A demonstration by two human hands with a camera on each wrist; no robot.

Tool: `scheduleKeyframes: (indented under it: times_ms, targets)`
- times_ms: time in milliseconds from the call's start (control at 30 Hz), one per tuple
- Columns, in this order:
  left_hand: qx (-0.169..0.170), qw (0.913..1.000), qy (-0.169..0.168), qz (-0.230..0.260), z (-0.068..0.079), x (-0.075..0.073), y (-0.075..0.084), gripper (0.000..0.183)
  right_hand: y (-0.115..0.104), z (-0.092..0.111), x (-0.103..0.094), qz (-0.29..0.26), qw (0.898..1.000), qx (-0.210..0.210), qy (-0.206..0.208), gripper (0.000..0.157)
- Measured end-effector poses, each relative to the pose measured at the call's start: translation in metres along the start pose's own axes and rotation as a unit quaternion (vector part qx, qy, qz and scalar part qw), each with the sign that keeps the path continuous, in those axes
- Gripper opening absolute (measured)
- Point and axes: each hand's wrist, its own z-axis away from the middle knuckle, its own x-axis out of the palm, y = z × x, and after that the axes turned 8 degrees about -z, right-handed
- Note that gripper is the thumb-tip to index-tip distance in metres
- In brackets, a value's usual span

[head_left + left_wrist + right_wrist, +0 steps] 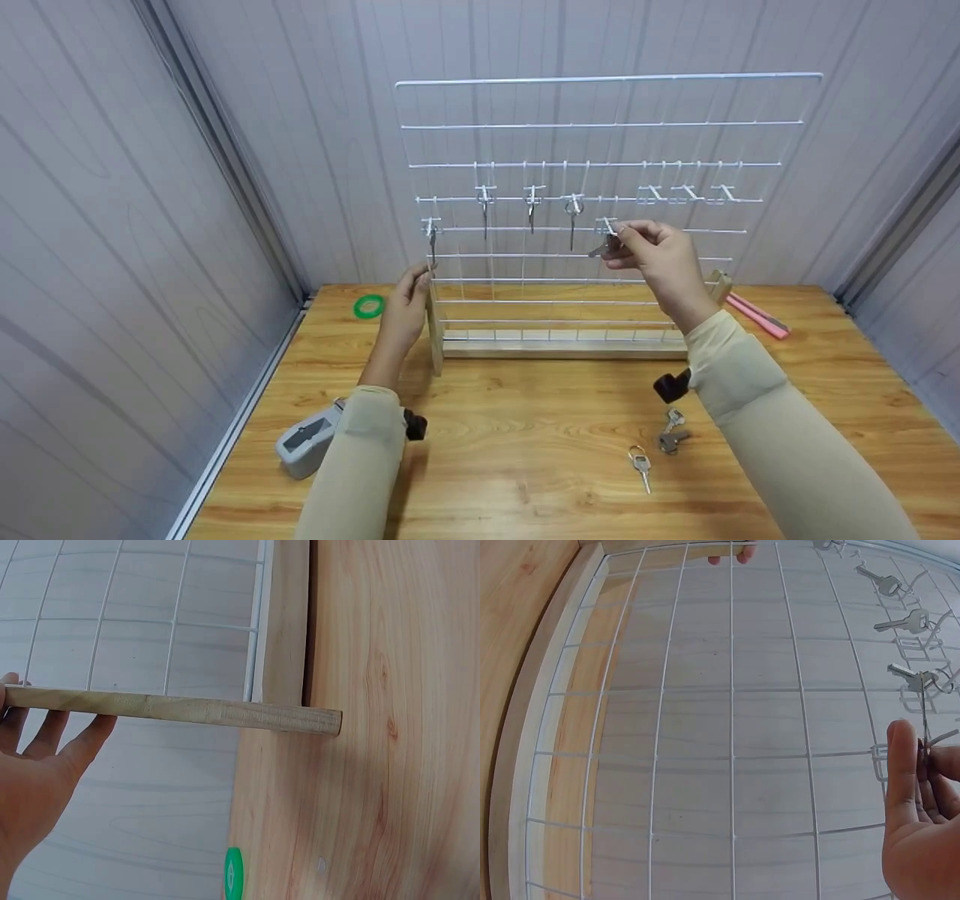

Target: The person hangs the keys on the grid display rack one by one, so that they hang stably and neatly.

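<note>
A white wire grid rack (555, 302) stands upright on a wooden base. My left hand (409, 296) grips its left wooden side post (225, 711), fingers wrapped about the edge. At a lower hook (606, 223) on the right of the grid, my right hand (660, 259) pinches a metal key (924, 709) between thumb and fingers. Whether the key's ring is over that hook is hidden by the fingers. Other keys hang from hooks to the left, such as one key (572, 229) close by and another key (432, 244) above my left hand.
Three hooks (686, 193) at the upper right carry no keys. Loose keys (641, 472) lie on the table at the front right, with more keys (673, 441) behind. A grey case (307, 442) sits by my left forearm. Beyond are a green ring (369, 306) and a pink-and-grey tool (759, 315).
</note>
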Motion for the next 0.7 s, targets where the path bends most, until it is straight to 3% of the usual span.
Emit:
scheduleKeyframes:
  times_ms: [400, 700]
  targets:
    - [0.009, 0.9999, 0.002, 0.004, 0.0003, 0.0003, 0.0001, 0.037, 0.0045, -0.0056, 0.0007, -0.013, 1.0, 0.005, 0.009, 0.027]
    - [-0.005, 0.9999, -0.01, 0.007, 0.0007, -0.0001, 0.0002, 0.039, 0.0092, -0.0035, -0.004, 0.014, 1.0, 0.007, -0.011, 0.038]
